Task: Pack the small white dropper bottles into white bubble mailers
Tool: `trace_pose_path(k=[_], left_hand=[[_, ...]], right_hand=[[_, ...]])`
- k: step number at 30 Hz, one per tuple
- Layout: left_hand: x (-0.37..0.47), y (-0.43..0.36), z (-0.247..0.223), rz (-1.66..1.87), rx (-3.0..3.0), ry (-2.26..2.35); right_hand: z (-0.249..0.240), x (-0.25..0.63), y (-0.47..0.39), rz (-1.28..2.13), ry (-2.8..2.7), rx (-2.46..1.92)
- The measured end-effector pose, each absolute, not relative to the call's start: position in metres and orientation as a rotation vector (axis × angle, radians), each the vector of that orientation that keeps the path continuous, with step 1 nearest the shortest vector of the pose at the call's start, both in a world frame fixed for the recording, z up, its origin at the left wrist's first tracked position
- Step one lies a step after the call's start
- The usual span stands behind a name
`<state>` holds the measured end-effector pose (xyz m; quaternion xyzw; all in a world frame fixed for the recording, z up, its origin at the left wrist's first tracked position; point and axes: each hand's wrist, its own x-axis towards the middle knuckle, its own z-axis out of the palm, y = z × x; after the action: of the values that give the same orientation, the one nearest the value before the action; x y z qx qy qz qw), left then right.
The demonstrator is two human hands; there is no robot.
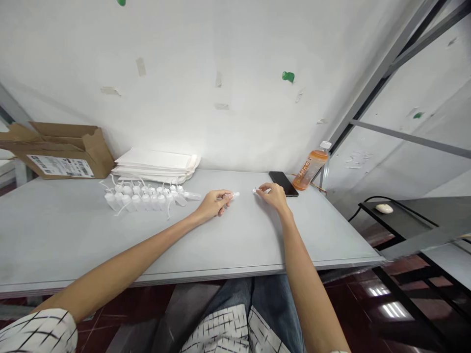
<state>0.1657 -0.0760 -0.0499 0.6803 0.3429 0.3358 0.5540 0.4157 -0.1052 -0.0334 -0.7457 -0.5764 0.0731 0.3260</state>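
My left hand (214,203) is closed on a small translucent white bottle (236,194), held sideways just above the grey table (235,235). Across a short gap, my right hand (274,195) pinches a small white cap (254,190) between thumb and fingertips. The cap and the bottle are apart. To the left of my left hand stand several similar small white bottles (146,202) in close rows, some with thin white strands sticking out. One or two at the right end of the group lie tilted.
A stack of white paper sheets or envelopes (154,162) lies behind the bottles, beside an opened cardboard box (69,152). At the right are a black phone (284,184) and a bottle of orange drink (312,169) near the wall. Beyond the table, a white mouse (384,209) rests on a dark surface.
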Motion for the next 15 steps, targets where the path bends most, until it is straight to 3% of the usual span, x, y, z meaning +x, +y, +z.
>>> trace_pose_path(k=[15], left_hand=[[0.166,-0.0778,-0.0462,0.788,1.624,0.812]], right_hand=[[-0.0258,0.4195,-0.1096,0.16,-1.297,-2.049]])
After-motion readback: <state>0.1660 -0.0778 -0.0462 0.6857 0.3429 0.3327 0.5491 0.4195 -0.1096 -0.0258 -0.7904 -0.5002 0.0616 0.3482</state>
